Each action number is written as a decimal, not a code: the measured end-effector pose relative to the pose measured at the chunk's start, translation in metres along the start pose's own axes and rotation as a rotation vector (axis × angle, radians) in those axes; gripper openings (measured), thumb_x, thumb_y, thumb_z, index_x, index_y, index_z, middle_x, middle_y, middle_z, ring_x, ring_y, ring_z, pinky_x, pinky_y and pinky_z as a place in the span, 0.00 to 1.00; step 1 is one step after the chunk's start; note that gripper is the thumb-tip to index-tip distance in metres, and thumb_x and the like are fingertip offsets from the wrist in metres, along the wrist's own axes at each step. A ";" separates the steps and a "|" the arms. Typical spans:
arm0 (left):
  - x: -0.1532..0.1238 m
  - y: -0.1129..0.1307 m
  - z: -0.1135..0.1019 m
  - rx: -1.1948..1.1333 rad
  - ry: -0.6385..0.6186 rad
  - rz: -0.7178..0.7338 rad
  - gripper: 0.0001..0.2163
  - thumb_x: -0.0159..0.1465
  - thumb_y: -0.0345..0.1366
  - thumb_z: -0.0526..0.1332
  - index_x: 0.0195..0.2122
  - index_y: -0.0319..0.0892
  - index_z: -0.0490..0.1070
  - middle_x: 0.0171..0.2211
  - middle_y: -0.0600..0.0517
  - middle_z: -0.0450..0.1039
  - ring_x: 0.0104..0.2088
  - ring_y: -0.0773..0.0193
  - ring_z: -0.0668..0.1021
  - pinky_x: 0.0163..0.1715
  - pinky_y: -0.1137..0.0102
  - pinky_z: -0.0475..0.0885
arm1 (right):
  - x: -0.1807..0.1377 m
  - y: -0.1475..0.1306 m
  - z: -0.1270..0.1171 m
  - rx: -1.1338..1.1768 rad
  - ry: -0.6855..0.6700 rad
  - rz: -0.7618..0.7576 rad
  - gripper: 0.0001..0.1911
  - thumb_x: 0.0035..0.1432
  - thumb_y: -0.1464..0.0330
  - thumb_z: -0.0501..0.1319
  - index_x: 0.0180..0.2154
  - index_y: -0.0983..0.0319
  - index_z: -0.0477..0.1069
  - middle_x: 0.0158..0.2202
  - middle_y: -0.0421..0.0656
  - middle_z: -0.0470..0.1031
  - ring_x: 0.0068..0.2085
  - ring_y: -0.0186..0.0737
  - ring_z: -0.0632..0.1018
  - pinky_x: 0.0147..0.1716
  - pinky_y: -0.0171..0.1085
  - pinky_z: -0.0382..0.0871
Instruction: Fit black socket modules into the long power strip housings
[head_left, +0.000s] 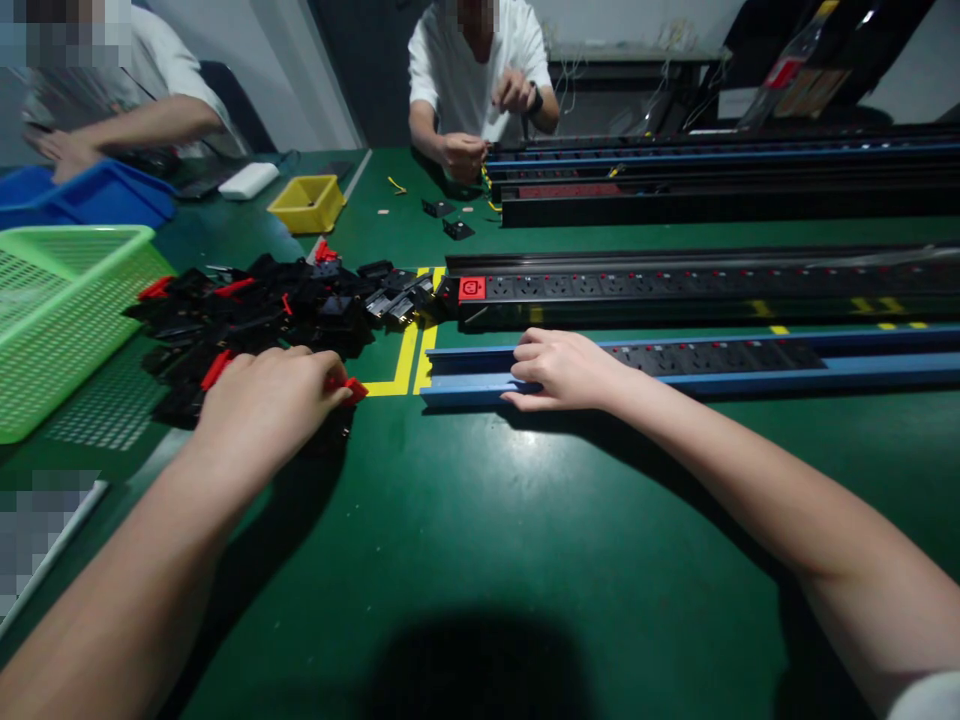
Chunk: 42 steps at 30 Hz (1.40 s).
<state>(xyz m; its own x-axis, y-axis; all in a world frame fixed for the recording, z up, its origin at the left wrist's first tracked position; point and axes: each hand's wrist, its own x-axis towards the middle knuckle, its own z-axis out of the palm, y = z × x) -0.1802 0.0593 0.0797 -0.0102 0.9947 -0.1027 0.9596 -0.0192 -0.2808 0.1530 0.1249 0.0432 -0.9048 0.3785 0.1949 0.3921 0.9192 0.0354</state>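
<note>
My left hand (pixel 266 395) is over the near edge of a heap of black and red socket modules (pixel 277 290). Its thumb and fingers are closed on a small red socket module (pixel 352 390), mostly covered by the fingers. My right hand (pixel 562 370) curls its fingers over a blue metal channel (pixel 472 385) near its left end, with the thumb at the near edge. Black socket modules (pixel 697 357) sit in a row inside this channel, to the right of the hand. What lies under the fingers is hidden.
Behind the blue channel lies a black channel (pixel 675 312) with sockets and a red end socket (pixel 472 289). A green basket (pixel 82 310), blue bin (pixel 112 195) and yellow box (pixel 307 205) stand left. Two people (pixel 480 80) work at the far side beside more channels.
</note>
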 end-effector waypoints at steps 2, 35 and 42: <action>0.001 -0.001 0.001 -0.011 0.009 0.021 0.13 0.62 0.49 0.60 0.40 0.49 0.77 0.40 0.46 0.77 0.38 0.48 0.77 0.33 0.65 0.62 | 0.000 0.000 0.000 -0.007 0.003 -0.003 0.23 0.67 0.54 0.54 0.28 0.63 0.74 0.29 0.44 0.73 0.37 0.43 0.71 0.35 0.39 0.61; 0.006 0.048 0.020 -1.015 0.267 -0.062 0.17 0.68 0.48 0.49 0.49 0.47 0.69 0.42 0.51 0.76 0.40 0.57 0.76 0.39 0.67 0.69 | 0.000 -0.003 -0.001 -0.012 -0.001 0.009 0.23 0.67 0.54 0.54 0.30 0.63 0.75 0.30 0.46 0.75 0.37 0.43 0.71 0.35 0.39 0.61; 0.016 0.064 0.044 -1.375 0.237 -0.105 0.13 0.64 0.49 0.55 0.34 0.45 0.69 0.29 0.54 0.69 0.30 0.62 0.71 0.31 0.68 0.67 | 0.000 -0.002 -0.001 -0.008 -0.004 0.009 0.23 0.67 0.54 0.53 0.31 0.63 0.76 0.30 0.47 0.75 0.37 0.43 0.70 0.35 0.39 0.60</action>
<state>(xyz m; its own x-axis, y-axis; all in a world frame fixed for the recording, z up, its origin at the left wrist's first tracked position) -0.1315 0.0694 0.0182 -0.1836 0.9811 0.0604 0.4623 0.0319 0.8862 0.1524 0.1228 0.0436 -0.9021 0.3868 0.1912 0.4011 0.9151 0.0412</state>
